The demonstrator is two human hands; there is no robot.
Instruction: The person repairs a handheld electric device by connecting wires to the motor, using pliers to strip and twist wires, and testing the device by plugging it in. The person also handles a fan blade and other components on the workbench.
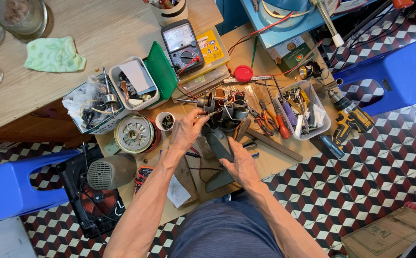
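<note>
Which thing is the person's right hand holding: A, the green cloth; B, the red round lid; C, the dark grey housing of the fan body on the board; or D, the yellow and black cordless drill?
C: the right hand wraps the dark grey housing, while the cordless drill lies untouched at the right.

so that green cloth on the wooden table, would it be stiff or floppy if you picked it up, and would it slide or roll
The green cloth lies crumpled with soft folds, so it would probably droop limply when lifted. It looks thin, so likely light for its size. Lying flat on the wooden table, it seems unlikely to roll; a push would probably bunch or drag it.
</note>
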